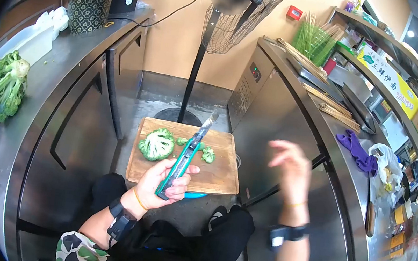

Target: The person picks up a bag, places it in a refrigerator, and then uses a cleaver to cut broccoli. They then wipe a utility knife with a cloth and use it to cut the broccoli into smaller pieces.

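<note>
My left hand (163, 183) is wrapped around a green and black utility knife (184, 159), its blade extended and pointing up and away from me. Below it lies a wooden cutting board (213, 180). On the board's left side rests a large broccoli head (156, 144), cut face up. Small broccoli florets (208, 155) lie right of it, partly hidden behind the knife. My right hand (289, 166) is raised to the right of the board, somewhat blurred by motion; its fingers are apart and I see nothing in them.
More broccoli (10, 86) sits on the left steel counter (72, 56). A standing fan (195, 71) is behind the board. The right counter holds wooden skewers (334, 107), a purple cloth (358, 150) and a plastic bag (387, 163). Steel cabinets flank both my sides.
</note>
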Tool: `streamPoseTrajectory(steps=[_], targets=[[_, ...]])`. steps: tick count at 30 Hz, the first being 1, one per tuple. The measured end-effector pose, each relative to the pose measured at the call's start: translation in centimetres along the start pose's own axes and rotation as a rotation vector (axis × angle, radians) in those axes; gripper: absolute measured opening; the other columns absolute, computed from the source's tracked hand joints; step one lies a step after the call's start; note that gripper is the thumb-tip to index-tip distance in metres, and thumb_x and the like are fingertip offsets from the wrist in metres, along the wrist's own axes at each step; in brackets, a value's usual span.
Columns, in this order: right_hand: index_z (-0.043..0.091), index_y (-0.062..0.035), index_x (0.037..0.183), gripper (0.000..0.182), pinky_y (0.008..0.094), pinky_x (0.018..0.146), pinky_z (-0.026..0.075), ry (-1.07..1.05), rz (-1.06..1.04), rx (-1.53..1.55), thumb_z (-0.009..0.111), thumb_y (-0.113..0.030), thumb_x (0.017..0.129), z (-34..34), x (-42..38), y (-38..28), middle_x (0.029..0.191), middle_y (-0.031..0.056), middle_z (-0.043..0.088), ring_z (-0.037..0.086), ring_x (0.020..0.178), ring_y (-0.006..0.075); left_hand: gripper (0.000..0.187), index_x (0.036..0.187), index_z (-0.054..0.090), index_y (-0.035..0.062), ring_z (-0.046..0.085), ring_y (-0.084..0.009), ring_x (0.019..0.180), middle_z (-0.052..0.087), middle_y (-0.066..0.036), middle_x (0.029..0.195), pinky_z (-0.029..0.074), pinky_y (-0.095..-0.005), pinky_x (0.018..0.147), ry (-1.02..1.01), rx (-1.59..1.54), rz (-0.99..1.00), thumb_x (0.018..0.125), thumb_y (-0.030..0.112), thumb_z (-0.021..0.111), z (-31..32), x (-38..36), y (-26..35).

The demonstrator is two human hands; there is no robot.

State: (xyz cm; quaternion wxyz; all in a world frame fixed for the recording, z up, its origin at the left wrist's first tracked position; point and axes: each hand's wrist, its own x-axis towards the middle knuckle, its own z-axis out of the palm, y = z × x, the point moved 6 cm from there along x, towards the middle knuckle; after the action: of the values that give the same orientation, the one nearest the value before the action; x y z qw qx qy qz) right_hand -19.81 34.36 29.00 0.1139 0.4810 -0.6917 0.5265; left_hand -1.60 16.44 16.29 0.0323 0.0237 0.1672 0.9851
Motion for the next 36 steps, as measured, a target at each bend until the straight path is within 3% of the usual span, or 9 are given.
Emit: streamPoseTrajectory(steps=[3,6,9,14,17,21,24,32,36], targets=[[0.061,-0.0041,0.064,0.020,0.0325,0.094,0.041,-0.133,0.310,0.488,0.047,-0.002,0.078,9.9,-3.5,4.7,0.110,0.0111,0.066,0.056,0.108,0.0206,0.044,0.116,0.051,-0.0021,0.042,-0.0096,0.048,0.044,0.001,0.065,0.036,-0.0255,0.047,0.036,0.080,0.000,0.102,0.035,0.031,-0.4,1.1,-0.5],[0.062,-0.0046,0.088,0.021,0.0309,0.092,0.042,-0.074,0.703,0.778,0.049,-0.017,0.096,16.2,-5.8,6.0,0.107,0.0082,0.065,0.055,0.108,0.0174,0.046,0.112,0.053,-0.0013,0.042,-0.0091,0.048,0.044,0.002,0.064,0.036,-0.0246,0.047,0.095,0.136,0.009,0.102,0.038,0.031,-2.3,1.9,-0.3],[0.062,-0.0029,0.110,0.037,0.0282,0.083,0.049,-0.281,0.815,1.147,0.049,-0.036,0.100,21.1,-7.1,6.3,0.094,0.0078,0.064,0.059,0.098,0.0129,0.048,0.111,0.054,0.0000,0.043,-0.0090,0.048,0.046,0.002,0.066,0.036,-0.0236,0.047,0.132,0.192,-0.002,0.102,0.042,0.032,-4.5,2.8,0.2],[0.058,-0.0014,0.108,0.033,0.0356,0.081,0.054,-0.519,0.825,1.471,0.045,-0.031,0.102,25.3,-7.6,11.9,0.095,0.0109,0.063,0.065,0.086,0.0189,0.035,0.105,0.061,0.0028,0.057,-0.0147,0.066,0.059,-0.002,0.076,0.047,-0.0285,0.059,0.377,0.540,0.049,0.099,0.034,0.046,-9.7,4.3,2.4],[0.056,-0.0010,0.102,0.030,0.0368,0.081,0.055,-0.068,0.835,1.165,0.044,-0.028,0.103,25.2,-5.1,13.7,0.097,0.0143,0.065,0.067,0.088,0.0241,0.025,0.105,0.062,0.0018,0.063,-0.0217,0.076,0.063,-0.008,0.082,0.051,-0.0327,0.070,0.606,1.297,0.436,0.092,0.023,0.059,-13.4,4.2,8.2],[0.055,-0.0038,0.096,0.027,0.0272,0.058,0.049,-0.082,0.872,0.928,0.046,-0.029,0.102,27.0,-4.7,19.1,0.083,0.0069,0.061,0.059,0.061,0.0145,0.036,0.114,0.060,0.0036,0.054,-0.0365,0.107,0.059,-0.016,0.114,0.043,-0.0431,0.094,1.072,1.987,0.683,0.083,0.021,0.068,-16.7,2.4,15.0],[0.053,-0.0075,0.093,0.020,0.0235,0.050,0.042,-0.200,0.895,0.678,0.049,-0.026,0.101,29.7,-5.8,20.4,0.075,0.0016,0.055,0.052,0.053,0.0098,0.039,0.115,0.059,0.0015,0.053,-0.0339,0.109,0.056,-0.015,0.120,0.042,-0.0408,0.095,1.164,2.110,0.614,0.083,0.020,0.069,-19.5,3.6,16.2],[0.044,-0.0059,0.096,0.023,0.0535,0.051,0.044,-0.541,0.519,0.043,0.050,-0.028,0.099,30.8,-6.1,18.1,0.063,0.0224,0.059,0.058,0.060,0.0450,0.032,0.110,0.063,0.0043,0.062,-0.0336,0.102,0.063,-0.015,0.111,0.049,-0.0388,0.087,1.042,1.946,0.608,0.079,0.010,0.072,-21.9,6.3,16.1],[0.043,-0.0057,0.096,0.024,0.0540,0.051,0.045,-0.630,0.496,-0.068,0.049,-0.029,0.099,30.5,-6.9,17.6,0.062,0.0210,0.059,0.059,0.058,0.0433,0.038,0.110,0.059,0.0022,0.062,-0.0330,0.104,0.063,-0.016,0.113,0.049,-0.0362,0.089,1.062,1.916,0.595,0.075,0.003,0.074,-21.8,6.4,15.7]])
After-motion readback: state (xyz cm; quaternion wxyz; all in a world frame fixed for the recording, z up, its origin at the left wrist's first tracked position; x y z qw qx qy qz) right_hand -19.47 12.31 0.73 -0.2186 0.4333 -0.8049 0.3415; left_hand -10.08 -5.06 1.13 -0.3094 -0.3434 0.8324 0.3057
